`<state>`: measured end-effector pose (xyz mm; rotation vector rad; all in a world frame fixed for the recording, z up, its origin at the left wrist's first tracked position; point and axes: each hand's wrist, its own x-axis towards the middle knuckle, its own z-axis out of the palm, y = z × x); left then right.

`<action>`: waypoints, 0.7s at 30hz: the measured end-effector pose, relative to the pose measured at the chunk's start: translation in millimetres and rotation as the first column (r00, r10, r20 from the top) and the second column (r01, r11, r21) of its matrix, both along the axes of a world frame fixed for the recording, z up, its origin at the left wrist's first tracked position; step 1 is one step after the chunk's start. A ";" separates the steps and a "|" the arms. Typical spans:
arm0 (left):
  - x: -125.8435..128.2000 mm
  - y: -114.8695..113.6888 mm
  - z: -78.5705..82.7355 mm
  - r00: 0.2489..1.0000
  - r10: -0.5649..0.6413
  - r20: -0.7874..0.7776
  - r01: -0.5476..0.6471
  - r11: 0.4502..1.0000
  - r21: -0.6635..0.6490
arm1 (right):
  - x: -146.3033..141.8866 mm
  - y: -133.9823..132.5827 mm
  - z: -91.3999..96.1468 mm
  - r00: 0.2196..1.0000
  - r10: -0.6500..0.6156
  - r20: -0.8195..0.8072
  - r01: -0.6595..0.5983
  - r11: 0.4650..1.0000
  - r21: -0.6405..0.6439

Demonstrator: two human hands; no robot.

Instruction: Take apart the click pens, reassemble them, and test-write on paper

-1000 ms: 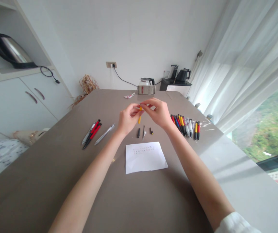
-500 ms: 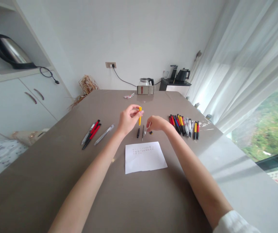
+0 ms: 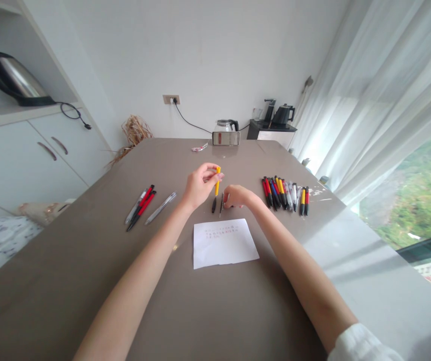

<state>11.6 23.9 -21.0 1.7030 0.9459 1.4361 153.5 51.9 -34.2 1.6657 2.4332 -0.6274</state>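
My left hand (image 3: 200,184) is raised a little above the brown table (image 3: 87,281) and pinches a short yellow pen barrel (image 3: 217,182), held upright. My right hand (image 3: 237,196) rests low on the table just right of it, fingers curled down over small pen parts; what they grip is hidden. A black pen piece (image 3: 213,204) and a thin refill (image 3: 221,204) lie between the two hands. A white sheet of paper (image 3: 223,242) with small writing lies in front of them.
A row of several coloured pens (image 3: 283,192) lies to the right. To the left lie red-and-black pens (image 3: 141,205) and a clear pen (image 3: 161,207). At the far table edge stand a phone (image 3: 226,138) and a glass kettle (image 3: 226,125).
My right hand left the yellow barrel and dropped to the table beside the loose parts. My left hand kept the barrel and lowered slightly.
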 end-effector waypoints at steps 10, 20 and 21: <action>-1.5 2.4 -3.2 1.000 -0.014 -0.011 0.014 1.000 -0.014 | -2.6 -3.0 -0.2 0.999 -0.032 -0.028 0.032 0.999 -0.009; -2.9 5.4 -8.9 0.997 -0.004 -0.075 0.000 0.998 -0.057 | 11.2 -7.4 22.0 0.870 -0.117 -0.479 0.224 0.959 0.172; -2.7 6.3 -10.6 0.996 0.001 -0.090 -0.007 0.998 -0.064 | 13.2 -8.8 27.6 0.819 -0.098 -0.565 0.249 0.948 0.197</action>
